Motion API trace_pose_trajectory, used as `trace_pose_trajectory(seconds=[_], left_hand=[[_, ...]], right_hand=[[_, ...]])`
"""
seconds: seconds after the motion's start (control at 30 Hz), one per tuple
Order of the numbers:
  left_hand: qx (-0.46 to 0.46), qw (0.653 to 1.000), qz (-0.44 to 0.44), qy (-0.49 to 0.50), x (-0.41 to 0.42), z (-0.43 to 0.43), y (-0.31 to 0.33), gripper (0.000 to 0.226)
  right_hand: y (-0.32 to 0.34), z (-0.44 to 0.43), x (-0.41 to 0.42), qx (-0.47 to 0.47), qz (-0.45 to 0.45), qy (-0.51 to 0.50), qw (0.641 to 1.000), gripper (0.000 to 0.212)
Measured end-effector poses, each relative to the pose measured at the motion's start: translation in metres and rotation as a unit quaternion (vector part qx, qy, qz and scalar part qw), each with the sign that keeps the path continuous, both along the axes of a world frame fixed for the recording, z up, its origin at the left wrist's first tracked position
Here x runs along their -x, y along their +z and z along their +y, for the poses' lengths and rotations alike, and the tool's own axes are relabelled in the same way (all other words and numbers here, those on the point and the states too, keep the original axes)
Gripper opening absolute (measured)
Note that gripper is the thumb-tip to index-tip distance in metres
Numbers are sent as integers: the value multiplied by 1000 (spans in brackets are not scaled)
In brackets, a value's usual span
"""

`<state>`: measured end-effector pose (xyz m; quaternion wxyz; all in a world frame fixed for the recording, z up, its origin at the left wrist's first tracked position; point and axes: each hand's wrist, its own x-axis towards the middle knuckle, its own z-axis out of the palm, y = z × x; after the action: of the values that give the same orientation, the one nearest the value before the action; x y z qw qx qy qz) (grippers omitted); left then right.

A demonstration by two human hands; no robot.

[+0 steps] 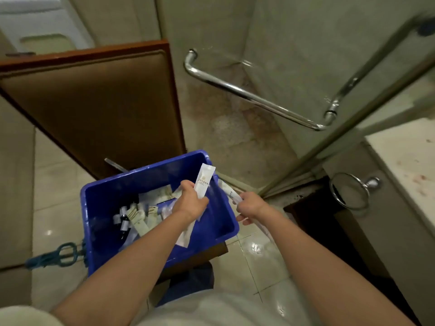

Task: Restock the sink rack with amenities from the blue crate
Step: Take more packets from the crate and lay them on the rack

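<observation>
Blue crate [211,222]: centre of frame, slightly left and low, resting on a dark brown support [204,254] of which only an edge shows at the crate's lower right. Open top.

Contents: loose amenities [138,217] heaped in the crate's left half. They are pale flat sachets and a few small dark bottles; the labels are too blurred to read.

Left hand [190,201]: over the crate's upper right part, fingers curled round a long white packet [204,180]. The packet stands nearly upright, its top end reaching above the crate's far rim. A white strip also shows below the hand; cannot tell whether it is the same packet or another.

Right hand [251,205]: just outside the crate's right rim, fingers closed on a second white packet [229,191], which slants toward the upper left. The hands are near each other, not touching.

Surroundings:
- Brown wooden door [94,109], upper left, behind the crate.
- Glass panel with a chrome bar handle [254,97], upper right.
- Chrome towel ring [348,191], right of the hands, on the side of a pale countertop [409,161] at the right edge.
- Glossy floor tiles [259,255], wet-looking, below the right hand.
- Blue looped object [56,255], lower left beside the crate; kind unclear.
</observation>
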<state>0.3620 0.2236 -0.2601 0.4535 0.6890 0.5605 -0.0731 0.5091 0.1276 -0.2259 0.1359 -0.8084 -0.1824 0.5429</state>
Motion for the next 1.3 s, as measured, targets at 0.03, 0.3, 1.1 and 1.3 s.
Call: trace_pose_trajectory(seconds=[0.03, 0.3, 1.1, 1.3], left_hand=[[-10, 1000, -6, -17, -5, -6, 4, 39], [-85, 986, -39, -137, -38, -80, 39, 39], [-211, 856, -190, -431, -130, -269, 151, 45], [-248, 813, -213, -482, -160, -307, 177, 53]], right_hand=[[5, -12, -4, -1, 0, -14, 1000, 23], [43, -132, -13, -63, -28, -133, 989, 21], [135, -388, -15, -17, -361, -123, 924, 38], [158, -437, -27, 17, -419, -123, 899, 57]])
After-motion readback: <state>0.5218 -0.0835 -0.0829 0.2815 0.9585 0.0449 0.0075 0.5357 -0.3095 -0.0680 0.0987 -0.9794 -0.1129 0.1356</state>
